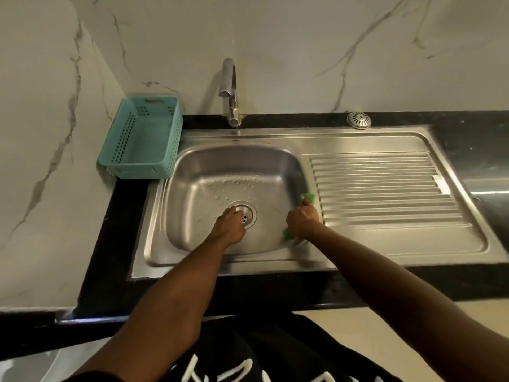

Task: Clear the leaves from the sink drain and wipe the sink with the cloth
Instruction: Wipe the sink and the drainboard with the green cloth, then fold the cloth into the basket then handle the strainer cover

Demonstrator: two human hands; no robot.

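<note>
Sink: one steel bowl, droplets on floor, ribbed drainboard on right, set in black counter.
Drain: bowl centre; left hand fingertips on it, grip unclear.
Cloth: green, right bowl wall, right hand clamped on it.
Room: marble-look walls, one tap, one teal basket, one strainer.
Writing: white letters on black garment, unreadable.
</note>
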